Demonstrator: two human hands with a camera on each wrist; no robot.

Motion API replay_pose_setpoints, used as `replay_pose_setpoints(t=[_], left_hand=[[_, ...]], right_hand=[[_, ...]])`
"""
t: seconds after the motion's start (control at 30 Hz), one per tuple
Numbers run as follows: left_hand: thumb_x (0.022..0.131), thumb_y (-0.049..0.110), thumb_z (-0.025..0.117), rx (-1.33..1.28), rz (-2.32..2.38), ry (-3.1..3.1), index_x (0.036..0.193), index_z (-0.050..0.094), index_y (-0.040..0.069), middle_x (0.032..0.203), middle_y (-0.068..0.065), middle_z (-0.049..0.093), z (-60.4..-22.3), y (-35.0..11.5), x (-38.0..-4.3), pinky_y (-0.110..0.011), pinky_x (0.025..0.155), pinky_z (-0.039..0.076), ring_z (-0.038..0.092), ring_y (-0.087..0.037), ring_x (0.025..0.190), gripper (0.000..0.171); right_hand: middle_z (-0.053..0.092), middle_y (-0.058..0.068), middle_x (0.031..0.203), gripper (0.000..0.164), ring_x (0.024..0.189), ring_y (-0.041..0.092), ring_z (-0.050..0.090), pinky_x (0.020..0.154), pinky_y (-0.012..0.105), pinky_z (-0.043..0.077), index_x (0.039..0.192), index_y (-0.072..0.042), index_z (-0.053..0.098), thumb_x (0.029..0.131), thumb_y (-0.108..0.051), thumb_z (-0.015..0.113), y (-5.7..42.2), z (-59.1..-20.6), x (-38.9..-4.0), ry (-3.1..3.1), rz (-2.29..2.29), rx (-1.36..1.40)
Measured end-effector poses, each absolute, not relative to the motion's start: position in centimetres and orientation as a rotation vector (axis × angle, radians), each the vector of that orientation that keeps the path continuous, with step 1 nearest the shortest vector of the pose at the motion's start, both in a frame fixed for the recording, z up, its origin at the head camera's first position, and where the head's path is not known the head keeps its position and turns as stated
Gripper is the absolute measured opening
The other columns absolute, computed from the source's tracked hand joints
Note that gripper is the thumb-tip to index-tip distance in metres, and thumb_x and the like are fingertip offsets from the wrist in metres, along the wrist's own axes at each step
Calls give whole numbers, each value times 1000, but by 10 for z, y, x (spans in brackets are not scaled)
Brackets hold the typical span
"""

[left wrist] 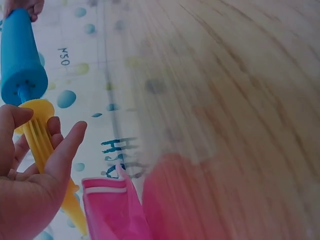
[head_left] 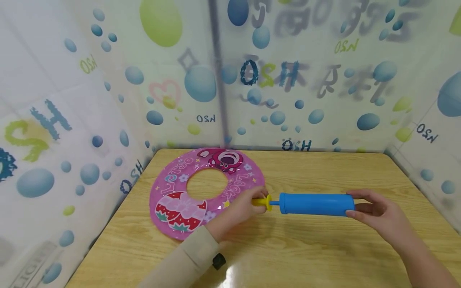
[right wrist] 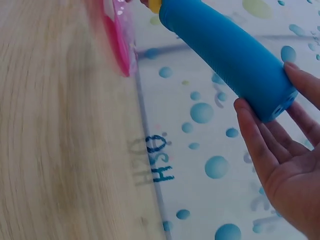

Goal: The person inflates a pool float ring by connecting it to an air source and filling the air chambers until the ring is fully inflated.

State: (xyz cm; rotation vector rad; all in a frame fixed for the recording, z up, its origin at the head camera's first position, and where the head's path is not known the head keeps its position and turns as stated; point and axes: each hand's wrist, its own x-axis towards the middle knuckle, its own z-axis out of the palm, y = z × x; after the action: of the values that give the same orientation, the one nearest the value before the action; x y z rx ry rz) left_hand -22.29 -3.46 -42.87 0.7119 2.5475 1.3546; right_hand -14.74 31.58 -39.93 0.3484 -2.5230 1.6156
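Observation:
A hand pump with a blue barrel (head_left: 317, 204) is held level above the table, right of a pink swim ring (head_left: 163, 176). My left hand (head_left: 248, 204) grips the pump's yellow handle (left wrist: 37, 132), which tapers to a narrow tip in the left wrist view. Between handle and barrel a short stretch of blue rod (head_left: 275, 203) shows. At the barrel's far end my right hand (head_left: 378, 214) holds it between thumb and fingers; the right wrist view shows small holes in that end (right wrist: 284, 106). The ring looks puffed out and lies flat, partly covered by the left forearm.
The wood-grain table (head_left: 306, 252) carries the ring and meets patterned walls (head_left: 317, 92) at the back and sides. A small black object (head_left: 218, 261) shows by the left sleeve (head_left: 187, 256); its kind is unclear.

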Motion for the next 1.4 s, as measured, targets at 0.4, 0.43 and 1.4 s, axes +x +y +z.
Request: replay_pose_setpoints(t=[0.4, 0.43, 1.4], left_hand=[[84, 6, 76, 644, 1370, 2532, 116, 62, 11, 113, -2, 63, -438, -46, -230, -34, 95, 47, 57, -21, 109, 35], [84, 7, 76, 636, 1366, 2539, 115, 63, 11, 112, -2, 64, -439, -47, -230, -34, 94, 48, 57, -21, 108, 35], [81, -4, 75, 673, 1371, 2503, 95, 62, 8, 99, 0, 65, -437, -55, -226, -35, 90, 47, 57, -18, 94, 23]], right_hand=[[55, -25, 117, 45, 89, -1, 64, 65, 21, 55, 133, -11, 58, 91, 2, 66, 354, -402, -136, -2530, 1507, 254], [55, -24, 117, 45, 88, -1, 64, 65, 21, 55, 133, -11, 57, 91, 3, 65, 356, -402, -136, -2523, 1494, 259], [59, -18, 110, 33, 92, 13, 65, 70, 31, 57, 119, -4, 61, 88, -5, 72, 327, -399, -145, -2647, 1666, 274]])
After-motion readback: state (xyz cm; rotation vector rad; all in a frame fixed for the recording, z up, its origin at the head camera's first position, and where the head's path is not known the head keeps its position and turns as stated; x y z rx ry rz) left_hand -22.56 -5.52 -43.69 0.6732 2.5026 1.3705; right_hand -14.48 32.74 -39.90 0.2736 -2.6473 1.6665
